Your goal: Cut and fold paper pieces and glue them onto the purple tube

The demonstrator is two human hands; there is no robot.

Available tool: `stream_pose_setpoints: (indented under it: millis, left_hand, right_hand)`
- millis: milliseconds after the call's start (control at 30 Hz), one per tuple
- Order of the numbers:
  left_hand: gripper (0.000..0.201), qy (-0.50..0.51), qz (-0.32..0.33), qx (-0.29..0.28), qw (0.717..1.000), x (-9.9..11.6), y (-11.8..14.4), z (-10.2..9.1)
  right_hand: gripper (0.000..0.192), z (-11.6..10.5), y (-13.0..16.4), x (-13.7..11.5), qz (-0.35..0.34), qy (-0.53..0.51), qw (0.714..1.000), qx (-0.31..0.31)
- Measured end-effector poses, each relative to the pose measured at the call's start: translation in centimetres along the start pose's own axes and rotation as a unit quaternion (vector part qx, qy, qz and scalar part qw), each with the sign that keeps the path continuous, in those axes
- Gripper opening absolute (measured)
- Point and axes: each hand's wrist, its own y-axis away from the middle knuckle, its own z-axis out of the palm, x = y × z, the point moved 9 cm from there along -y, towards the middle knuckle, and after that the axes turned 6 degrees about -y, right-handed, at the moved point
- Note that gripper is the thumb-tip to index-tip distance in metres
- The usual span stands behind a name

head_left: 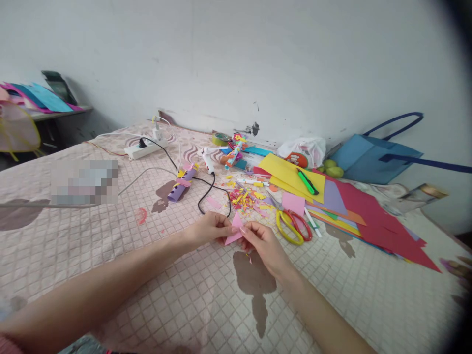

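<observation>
Between my two hands is a small piece of pink paper [234, 238], folded to a pointed, triangular shape. My left hand [211, 228] pinches its left side with thumb and forefinger. From the right, my right hand [262, 244] presses thumb and fingers on its other side. Just beyond my hands lies a heap of paper scraps [245, 197] in pink, yellow and red. Scissors [291, 227] with yellow and red handles rest to the right of my right hand, near a square of pink paper [293, 202].
A white glue gun [208, 160] with a black cord stands beyond the scraps. A decorated purple paper roll [182, 184] lies left of it, and a power strip [145, 147] farther back. To the right are coloured sheets [379, 211], a green cutter [307, 181] and a blue bag [379, 157].
</observation>
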Motion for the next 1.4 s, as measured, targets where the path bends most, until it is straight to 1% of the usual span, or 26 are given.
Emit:
stream_pose_setpoints:
  millis: [133,267,433,667,900,1033,1133,1233,1300,1400]
  left_hand:
    - [0.039,0.0,0.002,-0.005,1.0,-0.1,0.0,0.0]
    - [0.041,-0.004,-0.018,-0.008,1.0,-0.2,0.1,0.0]
    - [0.042,-0.011,-0.049,-0.04,0.998,-0.7,0.2,0.3]
    - [0.043,0.022,-0.049,-0.077,0.996,-0.7,0.4,0.6]
    - [0.043,0.017,-0.066,-0.084,0.994,-0.8,0.5,0.5]
    - [0.043,0.006,-0.055,-0.086,0.995,-0.5,0.5,0.5]
    - [0.041,-0.015,-0.019,-0.066,0.997,0.1,0.4,0.4]
    - [0.037,0.006,0.021,-0.029,0.999,0.8,0.2,0.3]
    - [0.036,0.04,0.024,-0.004,0.999,0.8,0.2,0.0]
    - [0.036,0.065,0.007,0.022,0.998,0.6,0.2,-0.3]
  right_hand:
    - [0.028,-0.2,-0.1,0.2,0.012,-0.006,1.0,0.002]
    - [0.028,-0.6,-0.3,0.3,0.011,-0.031,0.999,0.021]
    - [0.028,-1.1,-0.3,0.6,0.022,-0.07,0.997,0.041]
    - [0.03,-1.3,-0.4,1.0,0.035,-0.066,0.996,0.038]
    - [0.029,-1.3,-0.4,0.8,0.026,-0.054,0.998,0.028]
    - [0.028,-1.2,-0.3,0.6,0.024,-0.045,0.998,0.024]
    - [0.026,-0.8,-0.1,0.5,0.023,-0.03,0.999,0.013]
    - [0.025,0.1,0.2,1.0,0.048,-0.012,0.998,-0.025]
    - [0.029,0.6,0.2,1.3,0.057,-0.02,0.997,-0.042]
    - [0.044,0.5,0.1,1.5,0.057,-0.064,0.996,-0.033]
